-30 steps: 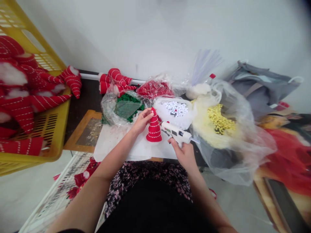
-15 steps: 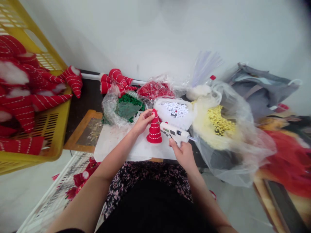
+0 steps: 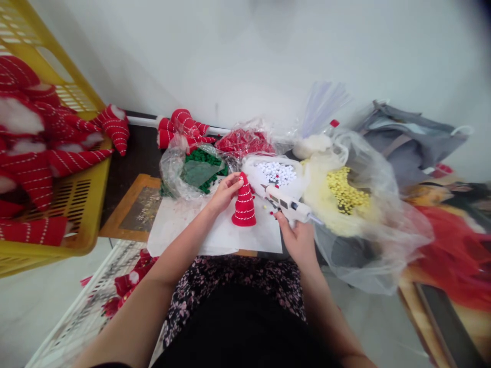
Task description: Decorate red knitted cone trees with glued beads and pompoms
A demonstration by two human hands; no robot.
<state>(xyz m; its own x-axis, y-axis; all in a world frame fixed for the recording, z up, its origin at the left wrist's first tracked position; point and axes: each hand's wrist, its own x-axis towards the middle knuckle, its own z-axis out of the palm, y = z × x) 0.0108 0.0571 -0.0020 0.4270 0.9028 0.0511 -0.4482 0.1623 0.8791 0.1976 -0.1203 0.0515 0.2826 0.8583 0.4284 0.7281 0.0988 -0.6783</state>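
- Watching from the head camera, the only view: my subject's left hand (image 3: 226, 192) is bunched, its fingers pressed together, with the fingertips against the top of a red fabric cone (image 3: 244, 209) banded with white stitched lines.
- Cone stands upright on a white paper sheet (image 3: 257, 240), long axis vertical, narrow end up, directly right of the left hand.
- Right hand (image 3: 297, 241) is closed round the grip of a white hot glue gun (image 3: 287, 200), which lies tilted across the view, nozzle aimed up and left at the cone's upper part. Nozzle sits just beside the cone; I see a small gap. Left hand is the nearer hand; right hand sits lower and farther right.
- Small red beads lie on the paper under the gun.
- Behind the paper: a clear bag of green pompoms (image 3: 201, 171), a clear bag of red pompoms (image 3: 245, 143), a white tray of white pompoms (image 3: 276, 174), and yellow pompoms (image 3: 347, 190) in a clear bag. Clear glue sticks (image 3: 324, 105) stand up behind these.
- Far left: a yellow plastic crate (image 3: 82, 204) holding red striped fabric pieces with white fluff.
- Labels: no brand or writing readable on the gun or bags.
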